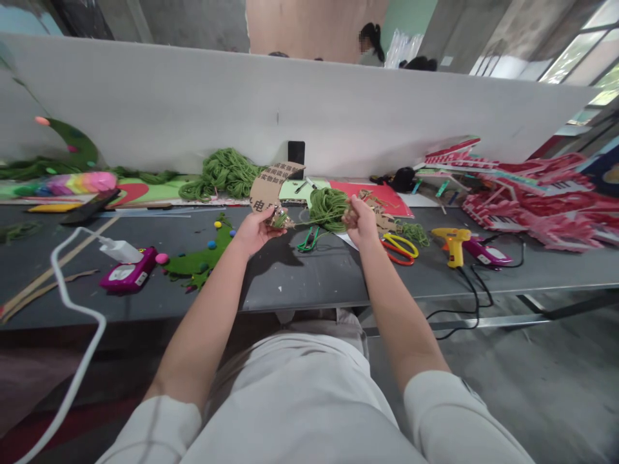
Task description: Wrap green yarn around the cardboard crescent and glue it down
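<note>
My left hand [256,232] is closed on a curved piece of brown cardboard [267,192] with printed characters. A small shiny thing sits at the cardboard's lower end by my fingers, too small to name surely. From there a green strand of yarn [314,222] runs across to my right hand [360,222], whose fingers are pinched on it. Behind the strand lies a bundle of green yarn [327,205]. Green-handled snips [308,240] rest on the table between my hands. Scissors with yellow and red handles [400,248] lie just right of my right wrist.
A yellow glue gun [453,243] with a black cord and a purple box stands at right. Pink decorated pieces [536,200] are heaped beyond it. At left are a green felt shape with pompoms [207,258], another purple box [128,274] and a white cable [72,303]. A phone [296,154] leans against the partition.
</note>
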{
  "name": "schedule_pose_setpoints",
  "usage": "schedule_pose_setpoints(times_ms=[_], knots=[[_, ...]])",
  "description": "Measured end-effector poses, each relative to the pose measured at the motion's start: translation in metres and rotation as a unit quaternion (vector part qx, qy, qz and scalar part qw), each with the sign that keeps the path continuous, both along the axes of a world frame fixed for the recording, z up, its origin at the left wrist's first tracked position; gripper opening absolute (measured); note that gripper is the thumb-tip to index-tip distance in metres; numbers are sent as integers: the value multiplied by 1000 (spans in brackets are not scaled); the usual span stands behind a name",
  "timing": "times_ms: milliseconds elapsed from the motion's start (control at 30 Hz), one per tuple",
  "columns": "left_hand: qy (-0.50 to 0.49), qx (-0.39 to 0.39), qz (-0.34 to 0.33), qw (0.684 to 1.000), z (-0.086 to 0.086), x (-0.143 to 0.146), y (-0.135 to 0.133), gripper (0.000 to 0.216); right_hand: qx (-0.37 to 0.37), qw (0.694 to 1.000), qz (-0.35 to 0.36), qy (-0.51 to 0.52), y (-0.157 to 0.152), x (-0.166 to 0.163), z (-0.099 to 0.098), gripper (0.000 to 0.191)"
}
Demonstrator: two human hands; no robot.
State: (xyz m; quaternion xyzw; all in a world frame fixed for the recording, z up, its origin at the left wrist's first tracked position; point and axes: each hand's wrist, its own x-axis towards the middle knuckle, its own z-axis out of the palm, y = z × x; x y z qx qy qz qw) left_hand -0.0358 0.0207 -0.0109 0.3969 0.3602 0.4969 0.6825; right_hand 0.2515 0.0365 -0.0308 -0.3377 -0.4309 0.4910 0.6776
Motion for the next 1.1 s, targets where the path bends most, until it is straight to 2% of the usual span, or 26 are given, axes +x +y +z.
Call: schedule_pose_setpoints(times_ms=[100,167,300,367,433,467,500,600,700,767,833,1000,1100], knots=[[1,3,13,1000,0,1,1,25,12,995,-97,16,8,19,-1,46],[-5,7,33,999,-1,2,2,22,14,979,-202,-18,12,34,-2,48],[-26,21,78,996,-3,4,5,19,23,916,-393,-80,13,57,-2,46],[-36,28,84,995,-4,5,5,19,48,887,-448,-102,8,58,-1,40],[-42,33,82,995,-4,6,4,19,101,861,-467,-174,0,47,0,32],[-44,35,81,995,-4,8,3,19,135,855,-447,-224,-4,38,1,29],[-45,36,79,995,-4,9,2,20,167,860,-398,-273,-9,25,1,27],[-42,36,72,996,-6,13,0,23,207,906,-142,-342,-21,-20,1,29],[-40,39,74,996,-9,18,0,27,132,945,118,-274,-28,-64,-2,52],[-37,43,83,995,-11,21,1,29,82,943,233,-224,-31,-84,-5,63],[-33,47,96,994,-13,24,1,32,45,941,272,-197,-32,-94,-9,64],[-26,61,125,990,-17,30,-2,33,-1,952,233,-201,-29,-91,-16,48],[-31,61,132,989,-18,32,-3,32,-4,947,235,-217,-31,-88,-17,47]])
